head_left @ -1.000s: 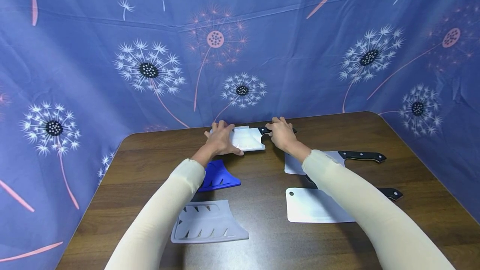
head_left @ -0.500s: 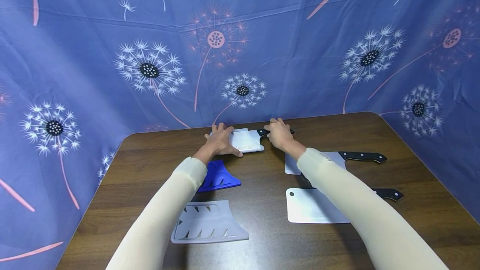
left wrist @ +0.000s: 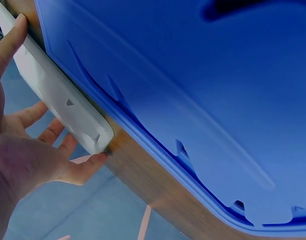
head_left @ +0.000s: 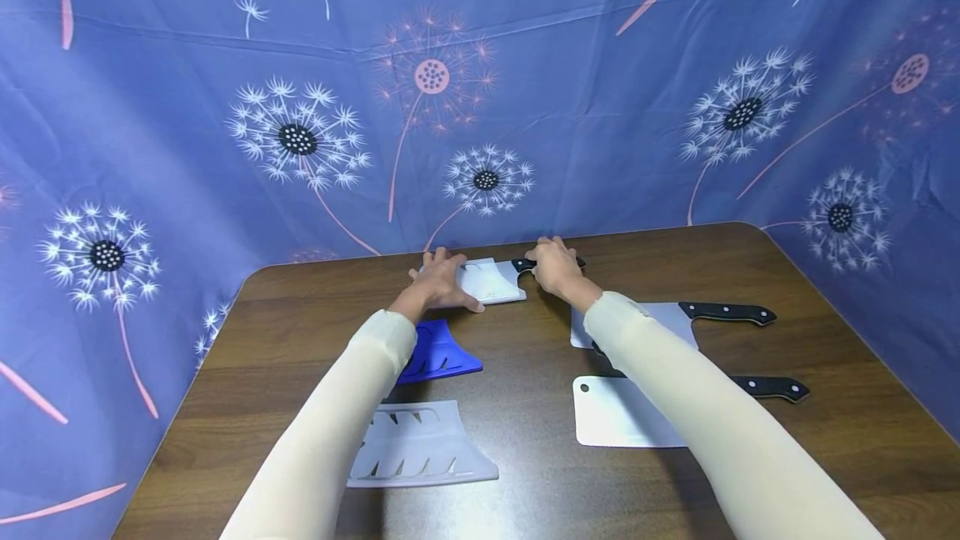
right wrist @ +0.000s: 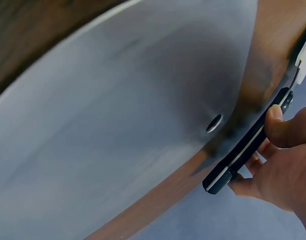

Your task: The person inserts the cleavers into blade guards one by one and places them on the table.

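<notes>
At the back of the table, my left hand (head_left: 438, 280) grips a white knife sheath (head_left: 483, 282). In the left wrist view its thumb lies on one long side of the sheath (left wrist: 58, 95) and the fingers on the other side and end. My right hand (head_left: 557, 267) holds the black handle (head_left: 521, 264) of a knife, thumb on one side and fingers curled beneath in the right wrist view. Most of the knife's blade (head_left: 509, 272) is inside the sheath; a strip near the handle shows.
A blue sheath (head_left: 442, 354) and a grey sheath (head_left: 427, 448) lie at the left, partly behind my left arm. Two cleavers lie at the right, the back cleaver (head_left: 671, 319) and the front cleaver (head_left: 626, 415), partly under my right arm. A blue dandelion-print cloth (head_left: 570, 148) hangs behind the table.
The right hand and the knife have moved slightly left, with the handle now closer to the sheath. The left hand stays on the sheath, almost unmoved.
</notes>
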